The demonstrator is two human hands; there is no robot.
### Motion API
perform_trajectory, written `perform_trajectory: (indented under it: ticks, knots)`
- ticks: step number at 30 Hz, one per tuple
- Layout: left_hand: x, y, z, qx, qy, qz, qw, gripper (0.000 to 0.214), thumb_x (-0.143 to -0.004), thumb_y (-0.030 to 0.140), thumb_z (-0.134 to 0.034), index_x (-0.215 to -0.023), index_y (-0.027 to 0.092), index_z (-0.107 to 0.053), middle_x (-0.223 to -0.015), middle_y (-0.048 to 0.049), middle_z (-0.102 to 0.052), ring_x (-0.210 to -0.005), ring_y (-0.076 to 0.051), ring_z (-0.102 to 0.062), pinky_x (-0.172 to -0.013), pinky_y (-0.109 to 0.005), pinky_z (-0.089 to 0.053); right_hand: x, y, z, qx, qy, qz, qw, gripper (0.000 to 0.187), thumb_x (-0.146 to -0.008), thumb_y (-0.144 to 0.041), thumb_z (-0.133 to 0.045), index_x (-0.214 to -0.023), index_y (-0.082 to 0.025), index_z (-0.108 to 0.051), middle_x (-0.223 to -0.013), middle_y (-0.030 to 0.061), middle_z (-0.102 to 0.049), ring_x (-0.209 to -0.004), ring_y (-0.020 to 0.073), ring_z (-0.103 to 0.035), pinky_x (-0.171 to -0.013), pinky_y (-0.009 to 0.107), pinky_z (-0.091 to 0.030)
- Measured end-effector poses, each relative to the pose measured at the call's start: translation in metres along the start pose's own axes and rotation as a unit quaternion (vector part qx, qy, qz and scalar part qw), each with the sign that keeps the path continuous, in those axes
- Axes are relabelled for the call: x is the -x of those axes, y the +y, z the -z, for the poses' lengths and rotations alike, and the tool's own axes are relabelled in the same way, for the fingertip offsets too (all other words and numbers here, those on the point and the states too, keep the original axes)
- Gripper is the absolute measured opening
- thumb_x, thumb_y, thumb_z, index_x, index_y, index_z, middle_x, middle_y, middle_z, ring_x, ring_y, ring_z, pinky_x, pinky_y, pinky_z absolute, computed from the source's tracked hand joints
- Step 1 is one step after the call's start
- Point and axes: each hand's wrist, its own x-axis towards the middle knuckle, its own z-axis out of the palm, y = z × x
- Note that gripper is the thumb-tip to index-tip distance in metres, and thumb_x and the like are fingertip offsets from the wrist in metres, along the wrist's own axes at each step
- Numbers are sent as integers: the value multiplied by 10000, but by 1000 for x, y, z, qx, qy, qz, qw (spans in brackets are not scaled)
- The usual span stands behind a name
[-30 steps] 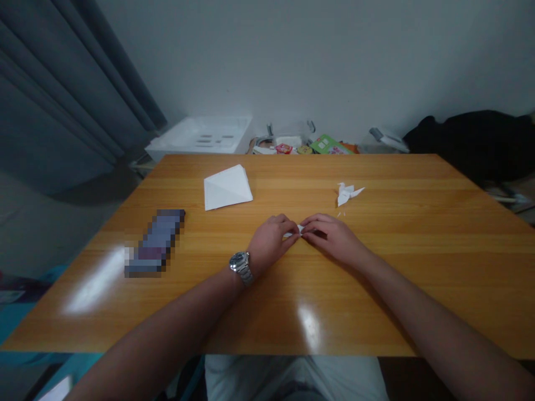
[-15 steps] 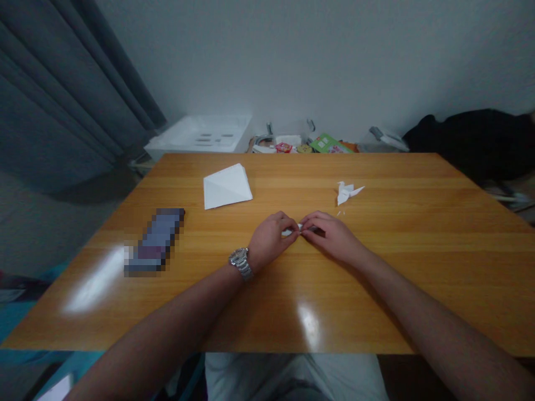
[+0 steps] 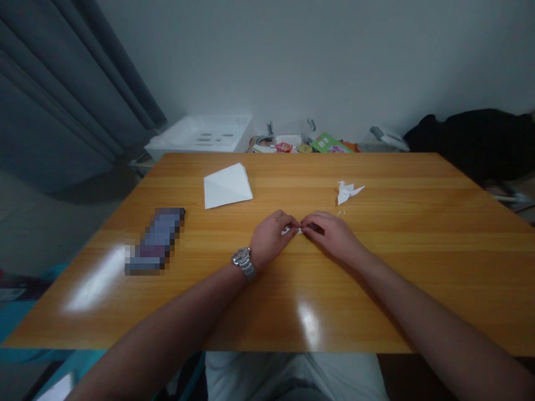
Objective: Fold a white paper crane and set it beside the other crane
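Both my hands rest on the wooden table (image 3: 376, 278) near its middle, fingertips meeting over a small folded piece of white paper (image 3: 288, 230). My left hand (image 3: 270, 238), with a metal watch on its wrist, pinches the paper from the left. My right hand (image 3: 330, 234) pinches it from the right. Most of the paper is hidden under my fingers. A finished white paper crane (image 3: 348, 191) stands on the table beyond my right hand. A larger folded white sheet (image 3: 227, 186) lies beyond my left hand.
A blurred dark oblong object (image 3: 155, 240) lies at the left of the table. Behind the far edge are a white foam box (image 3: 200, 135), small colourful packets (image 3: 324, 145) and dark cloth (image 3: 472, 139). Grey curtains (image 3: 54, 83) hang at the left.
My hands have shifted very slightly away from me with the small paper still pinched between them; nothing else has moved.
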Motion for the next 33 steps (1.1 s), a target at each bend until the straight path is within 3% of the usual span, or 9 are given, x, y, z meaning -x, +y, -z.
perform_trajectory:
  ticks: [11, 20, 26, 33]
  knots:
    - [-2, 2, 2, -33, 0, -8, 999, 172, -965, 306, -594, -1000, 227, -743, -1010, -44, -632, -881, -166, -633, -805, -288, -526, 4, 9, 4, 64, -31, 92, 993, 179, -954, -190, -585, -1038, -230, -738, -1149, 93, -730, -1047, 240, -676, -910, 429, -549]
    - [1, 4, 13, -196, -57, -136, 969, 274, -1008, 327, -516, -1177, 209, -698, -1178, -75, -662, -1050, -236, -607, -950, -391, -494, 9, 7, 10, 110, -61, 81, 989, 273, -960, -181, -569, -1176, -207, -734, -1266, 106, -710, -1179, 271, -664, -1018, 468, -542]
    - [6, 6, 16, -229, -99, -145, 957, 335, -1013, 325, -498, -1279, 164, -623, -1253, -100, -660, -1125, -250, -607, -996, -392, -477, 11, 6, 14, 113, -60, 74, 989, 343, -951, -203, -580, -1272, -244, -694, -1322, 101, -680, -1204, 282, -655, -1045, 504, -531]
    - [12, 13, 19, -271, -102, -152, 945, 371, -1009, 291, -480, -1338, 140, -561, -1278, -123, -633, -1121, -264, -600, -988, -408, -446, 15, 8, 17, 103, -91, 90, 986, 421, -954, -227, -582, -1373, -232, -615, -1420, 115, -605, -1286, 287, -597, -1099, 513, -487]
